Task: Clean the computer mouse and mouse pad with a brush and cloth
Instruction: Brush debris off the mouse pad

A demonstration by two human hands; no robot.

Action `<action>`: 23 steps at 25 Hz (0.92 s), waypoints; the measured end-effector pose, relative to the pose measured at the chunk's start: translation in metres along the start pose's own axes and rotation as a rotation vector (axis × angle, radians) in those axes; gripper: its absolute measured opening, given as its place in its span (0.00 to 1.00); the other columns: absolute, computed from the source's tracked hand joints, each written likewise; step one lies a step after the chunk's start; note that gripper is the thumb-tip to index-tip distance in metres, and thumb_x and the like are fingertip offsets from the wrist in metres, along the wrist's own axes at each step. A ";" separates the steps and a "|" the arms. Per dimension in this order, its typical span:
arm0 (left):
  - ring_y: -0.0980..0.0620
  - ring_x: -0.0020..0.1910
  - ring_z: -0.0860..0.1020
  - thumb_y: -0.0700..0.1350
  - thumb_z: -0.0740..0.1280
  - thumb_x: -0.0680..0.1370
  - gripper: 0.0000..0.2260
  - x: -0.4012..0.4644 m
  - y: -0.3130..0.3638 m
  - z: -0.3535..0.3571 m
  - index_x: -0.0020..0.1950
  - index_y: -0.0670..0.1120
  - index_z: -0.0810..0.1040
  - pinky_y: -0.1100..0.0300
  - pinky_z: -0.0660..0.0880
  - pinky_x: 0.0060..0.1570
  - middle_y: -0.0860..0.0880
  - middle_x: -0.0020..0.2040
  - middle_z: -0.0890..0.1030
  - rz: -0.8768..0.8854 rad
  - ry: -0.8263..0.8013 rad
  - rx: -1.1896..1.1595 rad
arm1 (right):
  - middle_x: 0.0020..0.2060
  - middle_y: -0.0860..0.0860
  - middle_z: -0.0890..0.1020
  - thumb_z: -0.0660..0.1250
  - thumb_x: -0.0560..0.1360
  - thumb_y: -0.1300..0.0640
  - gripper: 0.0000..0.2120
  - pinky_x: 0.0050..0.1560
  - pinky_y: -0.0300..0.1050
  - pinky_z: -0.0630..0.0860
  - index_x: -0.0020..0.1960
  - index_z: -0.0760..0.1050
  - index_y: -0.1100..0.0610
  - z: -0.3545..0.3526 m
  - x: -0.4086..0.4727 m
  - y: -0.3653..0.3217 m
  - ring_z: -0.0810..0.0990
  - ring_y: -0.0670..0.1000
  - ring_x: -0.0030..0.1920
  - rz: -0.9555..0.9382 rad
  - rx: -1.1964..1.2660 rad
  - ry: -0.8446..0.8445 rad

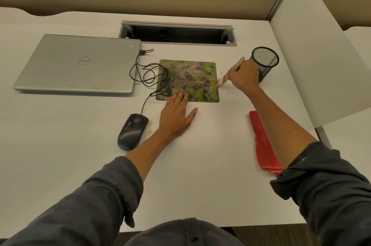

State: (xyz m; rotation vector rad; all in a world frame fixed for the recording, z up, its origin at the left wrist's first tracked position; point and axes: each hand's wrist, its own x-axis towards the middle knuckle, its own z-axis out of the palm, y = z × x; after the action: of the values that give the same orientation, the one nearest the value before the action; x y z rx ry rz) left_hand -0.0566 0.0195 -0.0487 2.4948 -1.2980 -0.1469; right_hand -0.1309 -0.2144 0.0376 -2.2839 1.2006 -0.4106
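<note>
A green patterned Logitech mouse pad [192, 77] lies at the middle of the white desk. My left hand [176, 115] presses flat on its near edge, fingers straight. My right hand [244, 77] grips a wooden-handled brush [230, 73], whose bristles touch the pad's right edge. A black wired mouse [132, 131] sits to the left of my left hand, off the pad, with its cable [148, 73] looped over the pad's left side. A folded red cloth [263, 143] lies on the desk, partly under my right forearm.
A closed silver laptop [80, 62] lies at the left. A black mesh pen cup [265, 62] stands just behind my right hand. A cable tray opening [176, 32] is at the back. Crumbs [150, 125] lie beside the mouse. A white divider [313, 44] borders the right.
</note>
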 end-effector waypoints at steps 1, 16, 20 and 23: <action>0.46 0.77 0.54 0.61 0.51 0.80 0.31 0.000 0.000 -0.001 0.76 0.43 0.58 0.53 0.50 0.74 0.43 0.77 0.58 0.000 -0.005 -0.004 | 0.34 0.56 0.78 0.67 0.72 0.59 0.09 0.32 0.42 0.69 0.42 0.78 0.66 0.000 -0.003 0.001 0.77 0.55 0.37 -0.004 -0.006 -0.001; 0.47 0.75 0.59 0.58 0.58 0.80 0.30 -0.034 0.004 -0.027 0.77 0.45 0.57 0.53 0.60 0.71 0.45 0.77 0.61 0.099 0.102 -0.116 | 0.40 0.54 0.85 0.72 0.69 0.61 0.05 0.42 0.47 0.82 0.44 0.81 0.55 0.000 -0.118 -0.011 0.85 0.53 0.42 0.029 0.603 0.015; 0.46 0.66 0.71 0.52 0.63 0.79 0.24 -0.034 0.018 -0.042 0.72 0.46 0.66 0.51 0.73 0.60 0.46 0.70 0.71 0.205 0.162 -0.139 | 0.38 0.50 0.85 0.73 0.71 0.60 0.06 0.37 0.40 0.81 0.48 0.82 0.57 0.005 -0.140 -0.012 0.85 0.48 0.39 0.007 0.640 -0.067; 0.43 0.54 0.78 0.44 0.64 0.79 0.15 -0.026 0.025 -0.049 0.65 0.43 0.75 0.50 0.78 0.47 0.45 0.60 0.79 0.294 0.217 -0.154 | 0.37 0.48 0.86 0.71 0.74 0.58 0.03 0.38 0.41 0.81 0.44 0.82 0.51 -0.002 -0.141 -0.011 0.85 0.47 0.39 -0.017 0.664 -0.120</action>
State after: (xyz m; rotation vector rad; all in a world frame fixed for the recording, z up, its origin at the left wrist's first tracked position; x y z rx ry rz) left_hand -0.0797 0.0392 0.0044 2.0989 -1.4790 0.0875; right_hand -0.2036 -0.0936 0.0422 -1.7155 0.8219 -0.5692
